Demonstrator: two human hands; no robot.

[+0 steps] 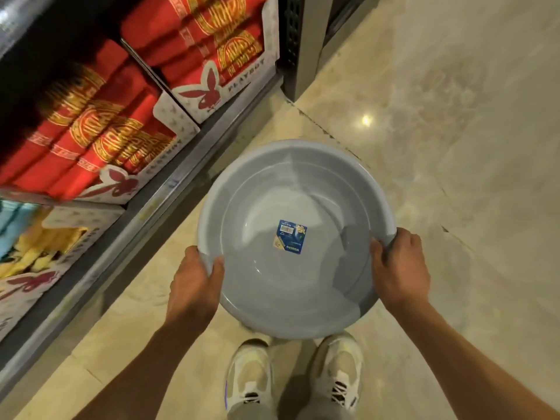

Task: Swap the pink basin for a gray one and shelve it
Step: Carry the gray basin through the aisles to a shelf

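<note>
Gray basin (295, 237) held level over the floor (424, 147) beside the shelf (169, 189), left hand (194, 286) and right hand (400, 268) each clamped on opposite rims, probably for balance while carrying; pink basin unseen.

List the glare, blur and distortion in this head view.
Head view: a bright lamp reflection glares off the polished floor; the shelf goods at left, like the red packs, are smeared by blur; wide-angle distortion tilts the shelving; the gray basin and its sticker stay fairly sharp.
</note>
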